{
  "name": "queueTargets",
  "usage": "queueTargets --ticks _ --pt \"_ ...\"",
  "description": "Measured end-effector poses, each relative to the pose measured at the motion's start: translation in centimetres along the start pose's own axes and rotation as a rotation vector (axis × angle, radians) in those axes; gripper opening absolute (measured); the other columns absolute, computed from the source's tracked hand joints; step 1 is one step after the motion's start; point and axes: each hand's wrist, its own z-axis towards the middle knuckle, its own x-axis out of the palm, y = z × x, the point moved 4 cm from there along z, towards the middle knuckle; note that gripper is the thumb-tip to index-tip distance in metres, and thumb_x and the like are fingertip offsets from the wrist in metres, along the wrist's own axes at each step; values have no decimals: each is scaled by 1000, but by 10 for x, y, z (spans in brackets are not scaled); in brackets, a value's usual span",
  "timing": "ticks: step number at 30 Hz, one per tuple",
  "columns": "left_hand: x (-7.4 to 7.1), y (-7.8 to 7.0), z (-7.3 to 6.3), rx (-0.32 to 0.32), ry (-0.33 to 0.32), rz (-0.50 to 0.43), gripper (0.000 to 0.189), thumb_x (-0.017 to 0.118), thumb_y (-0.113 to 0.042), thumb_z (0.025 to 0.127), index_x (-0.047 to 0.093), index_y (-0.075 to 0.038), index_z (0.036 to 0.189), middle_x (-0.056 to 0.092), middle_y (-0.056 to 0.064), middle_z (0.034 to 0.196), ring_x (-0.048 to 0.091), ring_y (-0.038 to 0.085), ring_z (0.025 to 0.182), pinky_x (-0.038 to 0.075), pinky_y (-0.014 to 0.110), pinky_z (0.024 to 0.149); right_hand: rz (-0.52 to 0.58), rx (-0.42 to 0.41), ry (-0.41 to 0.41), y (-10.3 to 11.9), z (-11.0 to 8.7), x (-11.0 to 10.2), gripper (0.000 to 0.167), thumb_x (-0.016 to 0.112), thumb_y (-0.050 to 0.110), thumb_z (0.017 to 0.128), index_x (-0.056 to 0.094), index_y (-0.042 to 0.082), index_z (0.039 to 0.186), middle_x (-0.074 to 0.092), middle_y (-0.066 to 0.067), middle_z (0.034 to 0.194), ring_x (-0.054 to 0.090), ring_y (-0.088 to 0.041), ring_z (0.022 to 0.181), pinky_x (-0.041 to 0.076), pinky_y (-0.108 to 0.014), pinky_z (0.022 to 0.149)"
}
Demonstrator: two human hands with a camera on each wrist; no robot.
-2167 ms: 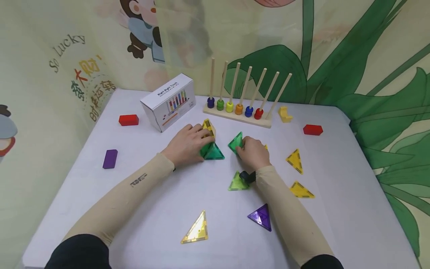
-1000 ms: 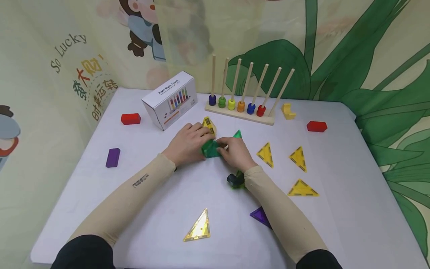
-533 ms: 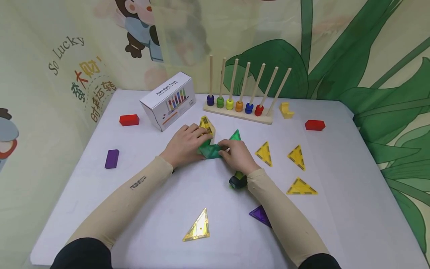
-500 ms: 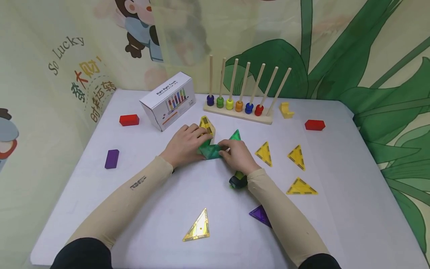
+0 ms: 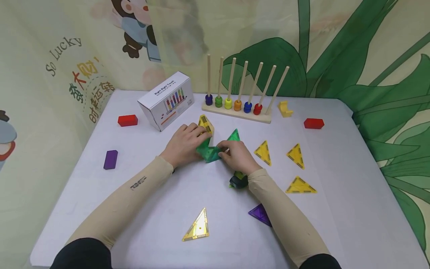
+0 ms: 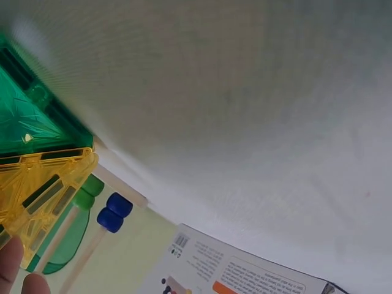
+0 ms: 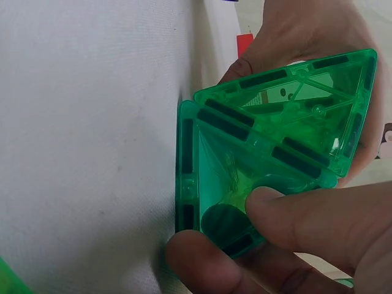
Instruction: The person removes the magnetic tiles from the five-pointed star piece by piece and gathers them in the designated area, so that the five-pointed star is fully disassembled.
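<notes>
My left hand (image 5: pixel 184 145) grips a joined group of clear magnetic tiles, with a yellow triangle tile (image 5: pixel 206 124) at the far end and green triangle tiles (image 5: pixel 209 154) toward me. Thumb and finger of my right hand (image 5: pixel 239 155) pinch the right end of the green part. In the right wrist view two green tiles (image 7: pixel 236 125) meet along an edge at an angle. The left wrist view shows the yellow tiles (image 6: pixel 46 190) beside green, with fingertips at the lower corner. Behind my right hand pokes the tip of another green triangle (image 5: pixel 234 135).
Around lie several yellow triangles (image 5: pixel 295 156), a clear yellowish triangle (image 5: pixel 198 227), a purple triangle (image 5: pixel 260 215) and a light green triangle (image 5: pixel 239 175) partly under the right wrist. A white box (image 5: pixel 166 101) and a peg rack (image 5: pixel 236 113) stand behind. Red blocks (image 5: pixel 127 120) sit toward both sides.
My right hand has moved left from the separate green triangle to the group in my left hand. The pinched green part has since tipped slightly toward me. A yellow triangle at right is uncovered.
</notes>
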Motion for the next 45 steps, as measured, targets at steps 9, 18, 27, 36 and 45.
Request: queueTargets --ticks 9,18,27,36,45 --pt "-2 2 -6 -26 9 -12 67 90 -44 77 67 -17 133 69 7 127 61 29 116 52 45 91 4 6 6 2 -1 5 22 67 10 100 75 9 120 77 -9 113 70 -21 92 60 -39 88" --pt "-12 0 -16 -17 -58 -16 72 94 -48 71 68 -20 132 66 9 134 58 31 122 49 46 95 4 -22 20 6 -1 9 22 68 10 99 75 9 120 77 -10 114 69 -18 86 59 -36 83" --pt "-34 -5 -41 -42 79 -321 48 91 -23 76 73 -19 120 71 2 122 60 25 110 52 42 94 35 -59 93 20 -9 15 22 68 12 99 75 11 120 77 -6 115 67 -16 87 58 -33 82" --pt "-37 -14 -64 -247 170 -679 40 85 -18 84 70 -11 121 75 -3 100 62 13 89 53 31 81 53 -108 136 29 -19 24 17 73 13 96 76 11 113 76 -2 96 56 -11 69 47 -23 63" --pt "-35 -1 -84 -453 251 -705 13 82 -22 89 78 -19 101 75 -8 87 55 13 76 45 27 70 69 -141 192 39 -28 32 18 73 17 97 76 11 114 76 0 95 51 -9 68 42 -22 64"
